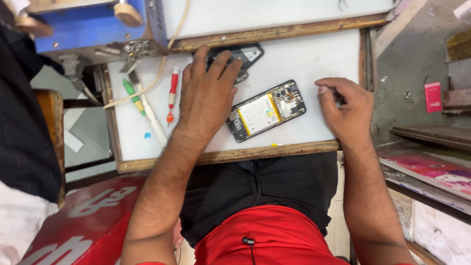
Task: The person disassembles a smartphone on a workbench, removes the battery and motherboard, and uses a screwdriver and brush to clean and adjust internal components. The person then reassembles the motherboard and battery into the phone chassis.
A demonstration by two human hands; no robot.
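An opened phone (266, 111) lies on the white work board (314, 59), its pale battery and circuit parts facing up. My left hand (207, 95) rests flat just left of it, fingers spread over a dark back cover (248, 54) at the board's far side. My right hand (346, 109) sits at the board's right edge with its fingers curled; whether it pinches something small I cannot tell. Neither hand touches the phone's top face.
A red screwdriver (172, 93), a green-handled tool (132, 95) and a white tool (156, 125) lie on the board's left part, beside a cream cable (162, 68). A blue box (93, 27) stands at the back left. Another person in dark clothing (22, 122) stands at the left.
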